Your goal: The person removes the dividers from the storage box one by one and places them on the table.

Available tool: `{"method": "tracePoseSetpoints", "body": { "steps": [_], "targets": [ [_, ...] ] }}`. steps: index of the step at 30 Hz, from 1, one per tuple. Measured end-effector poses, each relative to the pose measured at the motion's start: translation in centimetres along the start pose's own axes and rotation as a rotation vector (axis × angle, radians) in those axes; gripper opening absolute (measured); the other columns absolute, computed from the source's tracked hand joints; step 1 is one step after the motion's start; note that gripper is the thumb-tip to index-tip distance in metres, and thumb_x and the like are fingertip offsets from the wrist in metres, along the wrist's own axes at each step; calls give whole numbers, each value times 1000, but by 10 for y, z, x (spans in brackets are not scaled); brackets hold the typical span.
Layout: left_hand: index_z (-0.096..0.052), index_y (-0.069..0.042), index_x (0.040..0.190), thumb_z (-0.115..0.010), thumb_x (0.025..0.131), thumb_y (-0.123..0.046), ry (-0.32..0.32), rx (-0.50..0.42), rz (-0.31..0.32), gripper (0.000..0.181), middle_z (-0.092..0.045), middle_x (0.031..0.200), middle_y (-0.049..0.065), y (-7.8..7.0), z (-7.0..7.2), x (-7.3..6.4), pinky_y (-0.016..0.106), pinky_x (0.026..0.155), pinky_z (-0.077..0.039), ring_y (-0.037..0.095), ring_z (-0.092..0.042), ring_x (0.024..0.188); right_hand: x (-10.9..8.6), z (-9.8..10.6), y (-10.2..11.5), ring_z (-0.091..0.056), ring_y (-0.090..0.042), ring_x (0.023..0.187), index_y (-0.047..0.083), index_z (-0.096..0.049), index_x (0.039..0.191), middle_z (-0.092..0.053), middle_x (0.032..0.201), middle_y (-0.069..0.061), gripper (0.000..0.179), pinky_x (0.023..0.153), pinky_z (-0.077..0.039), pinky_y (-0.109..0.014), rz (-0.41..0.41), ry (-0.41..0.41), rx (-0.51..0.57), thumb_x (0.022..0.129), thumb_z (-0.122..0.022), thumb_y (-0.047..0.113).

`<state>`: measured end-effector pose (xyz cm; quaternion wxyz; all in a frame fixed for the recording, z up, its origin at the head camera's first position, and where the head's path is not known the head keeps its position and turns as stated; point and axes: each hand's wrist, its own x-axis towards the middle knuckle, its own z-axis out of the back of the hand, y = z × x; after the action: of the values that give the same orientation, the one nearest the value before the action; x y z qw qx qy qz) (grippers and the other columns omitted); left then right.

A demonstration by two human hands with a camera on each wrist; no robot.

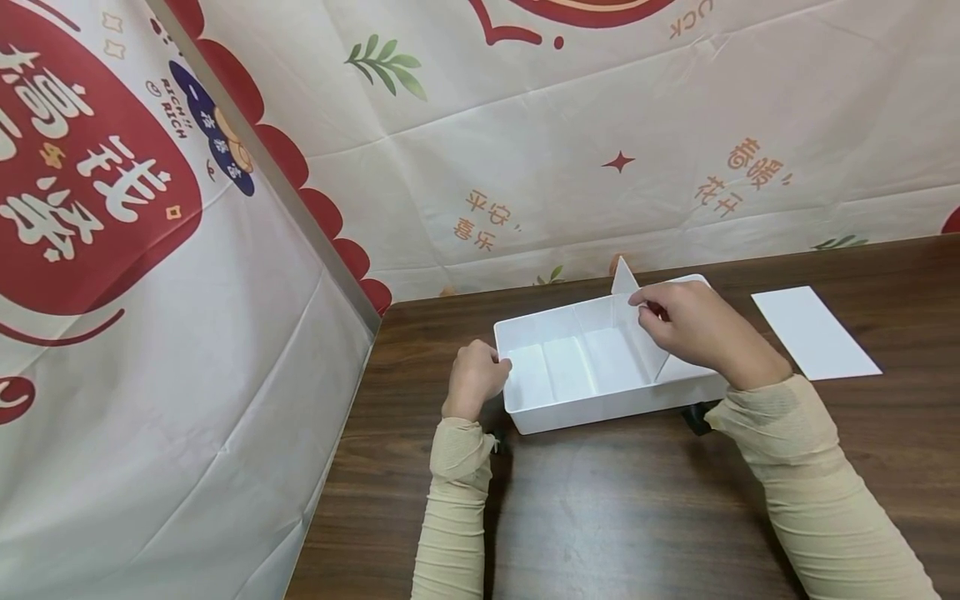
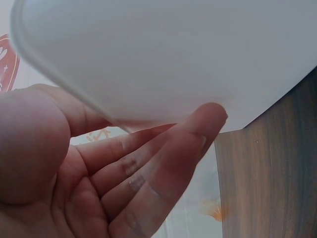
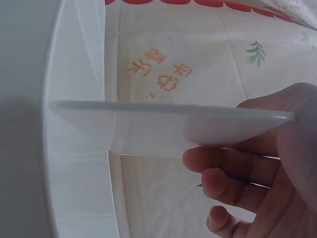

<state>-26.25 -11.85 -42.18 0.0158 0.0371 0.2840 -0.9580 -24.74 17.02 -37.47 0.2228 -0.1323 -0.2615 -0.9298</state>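
Observation:
A long white box with an open top and ridges across its floor rests on the table. My left hand grips its left end wall; in the left wrist view, the thumb goes behind the rim and a fingertip presses the face turned to the camera. Between thumb and fingers, my right hand pinches a thin white divider panel. This panel stands tilted across the right part of the box, its pointed corner rising above the back rim. The right hand covers part of the panel and of the box's right end.
A flat white rectangular panel lies on the dark wooden table to the right of the box. Printed cloth hangs behind the table and along its left side. A black object shows beside the right wrist.

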Motion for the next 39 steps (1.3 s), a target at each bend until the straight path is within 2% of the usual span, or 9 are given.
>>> {"method": "tracePoseSetpoints", "body": {
  "steps": [9, 23, 34, 39],
  "targets": [
    [-46, -13, 50, -60, 93, -18, 10, 4, 14, 45, -37, 47, -5, -1, 1, -1, 26, 44, -30, 11, -37, 46, -2, 3, -2, -48, -16, 61, -6, -71, 103, -66, 77, -9, 23, 55, -40, -31, 23, -30, -6, 89, -54, 0],
    [-42, -14, 49, -60, 93, -18, 6, 4, 15, 48, -34, 45, -6, 1, -1, -2, 25, 42, -28, 10, -33, 43, -4, 8, -4, -52, -21, 67, -5, -70, 108, -69, 88, -15, 23, 59, -42, -34, -39, -15, 1, 91, -56, 3],
    [-42, -14, 49, -60, 92, -17, 0, 4, 2, 47, -34, 46, -6, 1, -2, -2, 25, 43, -28, 10, -33, 44, -7, 12, -5, -51, -20, 67, -4, -71, 107, -66, 83, -11, 22, 59, -42, -33, -18, -55, -10, 91, -57, 2],
    [-45, -13, 50, -60, 93, -18, 9, 8, 22, 46, -37, 48, -5, 1, -2, 0, 26, 44, -31, 11, -37, 47, -8, 14, -6, -52, -21, 69, -3, -71, 106, -66, 82, -10, 21, 60, -43, -33, -33, -66, -8, 91, -58, 3]
  ]
}}
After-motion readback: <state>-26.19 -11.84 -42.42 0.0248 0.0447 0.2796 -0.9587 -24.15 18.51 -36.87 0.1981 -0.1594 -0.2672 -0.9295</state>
